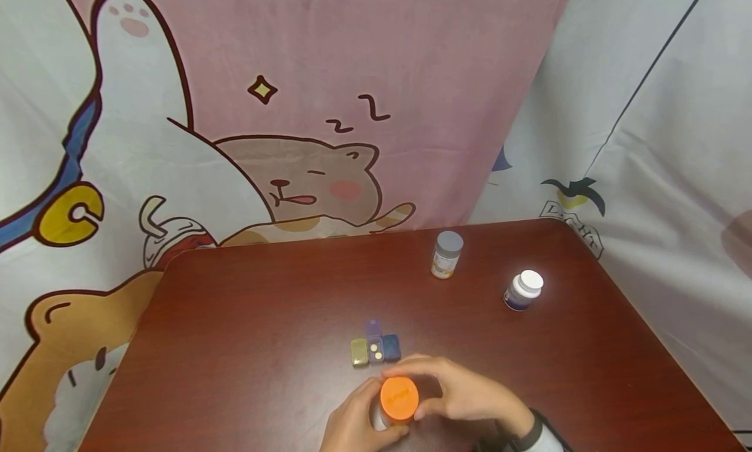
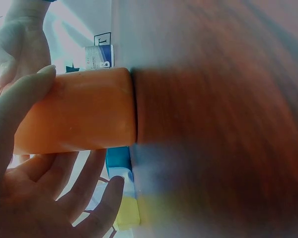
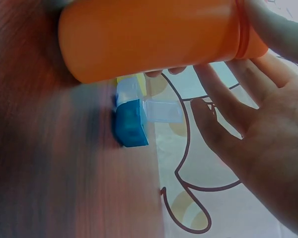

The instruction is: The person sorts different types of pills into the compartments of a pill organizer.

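Head view alone shows pale round tablets (image 1: 378, 356). Left hand (image 1: 356, 420) and right hand (image 1: 464, 388) clamp fingers round an orange cylindrical bottle (image 2: 79, 111)

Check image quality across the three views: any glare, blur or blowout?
Head: pale sheen on the tabletop left of the pill organizer, and a white bottle cap nearly blown out; left wrist: upper-left background washed out, wood grain blurred, colored reflections beside the orange bottle; right wrist: tabletop soft at left, outlines on the printed backdrop fairly crisp.
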A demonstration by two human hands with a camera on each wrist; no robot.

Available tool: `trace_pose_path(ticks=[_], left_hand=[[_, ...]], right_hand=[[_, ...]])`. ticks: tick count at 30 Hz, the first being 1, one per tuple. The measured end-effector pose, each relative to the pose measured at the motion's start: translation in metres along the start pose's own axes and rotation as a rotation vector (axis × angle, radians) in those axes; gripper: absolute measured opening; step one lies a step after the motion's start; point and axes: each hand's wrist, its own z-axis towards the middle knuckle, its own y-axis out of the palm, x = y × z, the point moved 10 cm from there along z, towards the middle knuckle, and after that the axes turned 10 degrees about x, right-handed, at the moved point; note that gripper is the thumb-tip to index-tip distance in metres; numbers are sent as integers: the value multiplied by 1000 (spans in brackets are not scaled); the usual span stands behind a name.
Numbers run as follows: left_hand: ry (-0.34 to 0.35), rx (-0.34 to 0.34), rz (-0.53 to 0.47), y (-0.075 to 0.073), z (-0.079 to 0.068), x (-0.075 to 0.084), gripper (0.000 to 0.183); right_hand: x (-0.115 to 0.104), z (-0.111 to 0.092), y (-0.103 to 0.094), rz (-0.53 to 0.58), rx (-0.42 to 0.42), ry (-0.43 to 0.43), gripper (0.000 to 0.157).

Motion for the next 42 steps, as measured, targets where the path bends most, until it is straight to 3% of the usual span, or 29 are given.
trace_pose_path(ticks=[8,21,29,42], left_hand=[[-32,-29,-19,4,0,-3,65],[-39,-35,-51,5,0,-2,66],[-45,-26,-51,4,0,-3,65],[-71,-37,-70,4,0,-5,64]], right_hand=[[0,-5,-1,-35,81,14,56],[-3,-16,1,-48,309,-50,59],[-3,-22,2,-51,394,-12,56],[-11,-29,3,-127,545,-120,61]])
